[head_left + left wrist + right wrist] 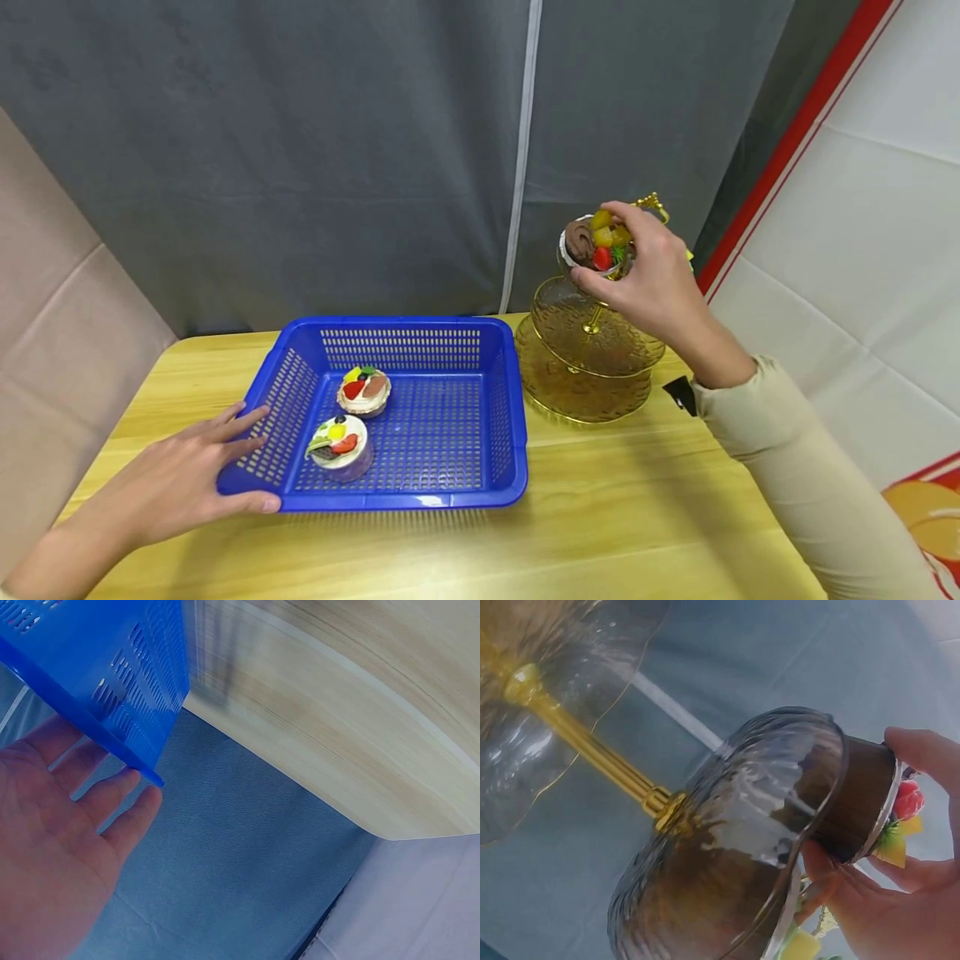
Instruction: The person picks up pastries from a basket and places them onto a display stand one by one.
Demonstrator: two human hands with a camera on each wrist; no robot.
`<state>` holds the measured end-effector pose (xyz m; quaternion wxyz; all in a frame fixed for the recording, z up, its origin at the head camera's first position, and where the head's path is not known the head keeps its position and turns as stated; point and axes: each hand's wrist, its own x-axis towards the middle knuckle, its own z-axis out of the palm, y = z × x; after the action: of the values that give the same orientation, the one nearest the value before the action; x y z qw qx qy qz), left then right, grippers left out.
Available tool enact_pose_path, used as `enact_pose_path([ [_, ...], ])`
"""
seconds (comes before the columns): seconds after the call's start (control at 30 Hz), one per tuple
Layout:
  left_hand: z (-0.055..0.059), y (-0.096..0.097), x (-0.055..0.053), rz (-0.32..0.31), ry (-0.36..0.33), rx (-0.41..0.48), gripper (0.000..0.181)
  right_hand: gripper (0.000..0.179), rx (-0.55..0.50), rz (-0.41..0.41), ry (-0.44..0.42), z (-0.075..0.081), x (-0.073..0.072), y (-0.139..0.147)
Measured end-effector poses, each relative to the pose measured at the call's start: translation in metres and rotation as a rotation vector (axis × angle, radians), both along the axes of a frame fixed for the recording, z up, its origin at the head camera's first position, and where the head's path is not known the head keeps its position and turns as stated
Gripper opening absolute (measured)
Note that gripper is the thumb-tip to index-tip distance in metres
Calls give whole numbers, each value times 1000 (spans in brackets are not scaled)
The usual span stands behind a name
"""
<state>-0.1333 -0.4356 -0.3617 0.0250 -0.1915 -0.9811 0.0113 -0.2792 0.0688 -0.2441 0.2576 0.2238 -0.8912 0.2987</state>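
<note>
My right hand [652, 258] holds a chocolate cupcake [580, 242] topped with a strawberry and yellow fruit pieces. The cupcake is at the top tier of a gold-stemmed glass cake stand [585, 400]. In the right wrist view, its brown cup [855, 799] shows at the edge of the top glass bowl [757, 795], thumb and fingers around it. Another brown cake shows through that bowl. My left hand [183, 467] rests on the left rim of a blue plastic basket [397, 502], fingers extended over it and thumb along the front corner.
Inside the basket's left half are two cream-topped fruit cakes, a nearer one [343, 450] and a farther one [364, 393]. The wooden table [600, 517] meets a grey curtain [375, 167] behind. A small black object [681, 394] lies right of the stand.
</note>
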Motion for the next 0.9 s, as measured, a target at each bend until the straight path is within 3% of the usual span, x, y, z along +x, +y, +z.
enact_pose_path([
  [0.53, 0, -1, -1, 8, -2, 7, 87, 70, 147, -119, -46, -7, -1, -1],
  [0.9, 1, 0, -3, 7, -2, 0, 87, 64, 217, -175, 96, -9, -3, -6],
])
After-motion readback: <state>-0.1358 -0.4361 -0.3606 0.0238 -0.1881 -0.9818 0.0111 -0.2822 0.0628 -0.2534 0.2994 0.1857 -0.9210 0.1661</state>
